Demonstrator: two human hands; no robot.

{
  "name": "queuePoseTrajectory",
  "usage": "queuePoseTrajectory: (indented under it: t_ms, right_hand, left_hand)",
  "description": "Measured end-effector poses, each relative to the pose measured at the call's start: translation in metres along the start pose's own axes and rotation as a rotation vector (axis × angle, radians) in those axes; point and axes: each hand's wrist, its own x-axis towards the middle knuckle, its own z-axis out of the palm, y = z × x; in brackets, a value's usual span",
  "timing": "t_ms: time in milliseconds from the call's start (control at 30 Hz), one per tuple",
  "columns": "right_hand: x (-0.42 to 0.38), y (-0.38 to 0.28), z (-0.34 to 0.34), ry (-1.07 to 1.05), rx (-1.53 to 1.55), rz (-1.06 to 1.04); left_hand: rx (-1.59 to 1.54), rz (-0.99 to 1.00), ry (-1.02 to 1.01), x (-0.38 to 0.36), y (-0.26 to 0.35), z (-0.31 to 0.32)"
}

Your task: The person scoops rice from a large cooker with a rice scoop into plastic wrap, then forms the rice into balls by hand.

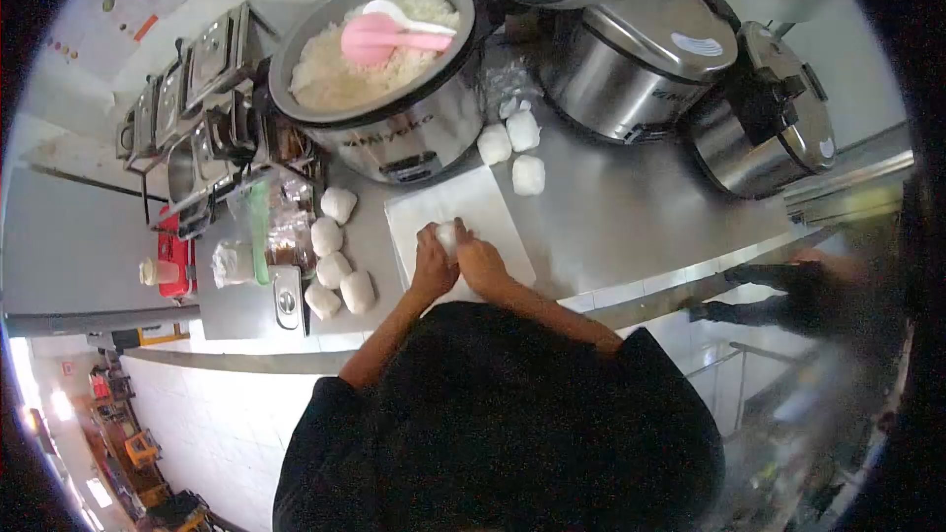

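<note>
Steel counter (631, 227) is giving elbow room right of the white sheet (498, 212), out to the front edge. My left hand (434, 264) and right hand (480, 262) are pressing close together, fingers curling around a small white lump (446, 237) mid-sheet. Five white pieces (333, 269) are sitting off the sheet's left edge; rice cooker (394, 143) is crowding its back edge.

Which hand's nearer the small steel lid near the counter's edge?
Left. The left hand is over the white sheet, right of the small steel lid, with white bundles between; the right hand is farther right, beyond the left.
</note>
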Motion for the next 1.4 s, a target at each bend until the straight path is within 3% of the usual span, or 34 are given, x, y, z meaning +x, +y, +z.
queuePoseTrajectory:
  t_ms: [67,100,133,167,233,267,300,333,367,400,433,500,533,567,633,667,700,733,767,833,867,967,1000,1100,1233,1300,1400]
  right_hand:
    - [-0.009,-0.002,-0.001,0.102,0.181,-0.005]
    - [-0.008,-0.004,0.001,0.389,0.246,-0.069]
    - [-0.007,-0.008,-0.001,0.677,0.308,-0.133]
    - [-0.009,-0.006,-0.008,0.673,0.306,-0.13]
    - [-0.013,-0.018,-0.055,0.71,0.661,-0.147]
    - [-0.013,-0.027,-0.076,0.87,0.644,-0.118]
    - [-0.005,-0.013,-0.074,0.867,0.635,-0.127]
    - [0.005,0.01,-0.068,0.828,0.826,-0.036]
    - [0.01,0.027,-0.068,0.781,1.012,0.061]
    - [0.003,0.021,-0.093,0.699,1.113,0.204]
    - [0.007,0.034,-0.096,0.692,1.099,0.204]
    - [0.02,0.063,-0.098,0.727,0.716,0.015]
    - [0.012,0.039,-0.134,0.545,1.093,0.133]
    - [0.02,0.053,-0.136,0.538,1.084,0.133]
    - [0.052,0.108,-0.132,0.701,0.858,0.252]
    - [0.075,0.138,-0.125,0.697,0.851,0.251]
    - [0.101,0.169,-0.116,0.93,0.622,0.261]
    - [0.116,0.18,-0.113,1.037,0.502,0.258]
    - [0.131,0.191,-0.109,1.144,0.376,0.267]
    - [0.151,0.187,-0.106,0.934,0.208,0.28]
    - [0.148,0.183,-0.102,0.804,-0.16,0.291]
    - [0.139,0.156,-0.106,0.827,-0.19,0.387]
    - [0.129,0.156,-0.11,0.866,-0.129,0.247]
    - [0.122,0.187,-0.084,0.807,0.032,0.202]
    - [0.124,0.2,-0.109,0.728,-0.048,0.21]
    - [0.124,0.195,-0.128,0.646,-0.192,0.058]
    - [0.107,0.179,-0.141,0.595,0.001,0.119]
  left_hand:
    - [-0.119,-0.123,-0.098,0.009,0.016,-0.004]
    - [-0.162,-0.09,-0.016,0.017,0.035,-0.01]
    - [-0.662,-0.305,-0.037,0.022,0.04,0.005]
    - [-0.791,-0.358,-0.063,0.023,0.041,0.014]
    - [-1.045,-0.482,-0.098,0.049,0.068,0.002]
    - [-0.757,-0.164,-0.099,0.073,0.088,-0.024]
    - [-0.456,0.141,-0.093,0.091,0.099,-0.038]
    - [-0.233,0.257,-0.291,0.105,0.098,-0.04]
    - [-0.239,0.252,-0.28,0.112,0.099,-0.039]
    - [-0.46,0.174,-0.341,0.12,0.102,-0.038]
    - [-0.683,0.093,-0.401,0.127,0.104,-0.037]
    - [-0.604,0.152,-0.46,0.146,0.097,-0.031]
    - [-0.732,0.135,-0.469,0.152,0.092,-0.023]
    - [-0.857,0.12,-0.481,0.157,0.086,-0.015]
    - [-0.981,0.021,-0.442,0.173,0.081,-0.005]
    - [-0.817,-0.099,-0.441,0.181,0.079,-0.002]
    - [-0.65,-0.216,-0.441,0.187,0.076,0.001]
    - [-0.363,-0.162,-0.462,0.191,0.072,0.007]
    - [-0.368,-0.168,-0.461,0.186,0.063,0.024]
    - [-0.021,0.143,-0.45,0.175,0.047,0.058]
    - [-0.072,0.128,-0.468,0.169,0.042,0.067]
    - [0.001,0.129,-0.405,0.16,0.034,0.089]
    - [0.001,0.119,-0.396,0.162,0.028,0.094]
    - [-0.016,0.143,-0.386,0.156,0.025,0.1]
    - [0.043,0.069,-0.339,0.184,0.035,0.097]
    - [0.07,0.017,-0.319,0.197,0.031,0.099]
    - [0.087,0.028,-0.254,0.204,0.027,0.103]
